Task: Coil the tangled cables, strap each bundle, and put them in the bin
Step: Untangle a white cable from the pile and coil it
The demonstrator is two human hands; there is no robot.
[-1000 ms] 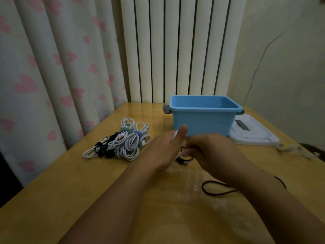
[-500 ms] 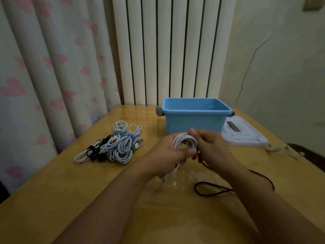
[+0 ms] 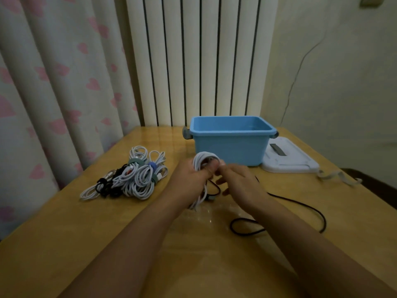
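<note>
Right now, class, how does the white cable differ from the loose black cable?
The white cable is wound into loops, gripped by the left hand; the black cable trails uncoiled across the table. The white cable is held up; the black cable mostly lies flat. Neither is in the blue bin.

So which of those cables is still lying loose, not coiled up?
The black cable trailing across the table by the right arm. The white cable is looped in the left hand; the pile is bundled.
</note>
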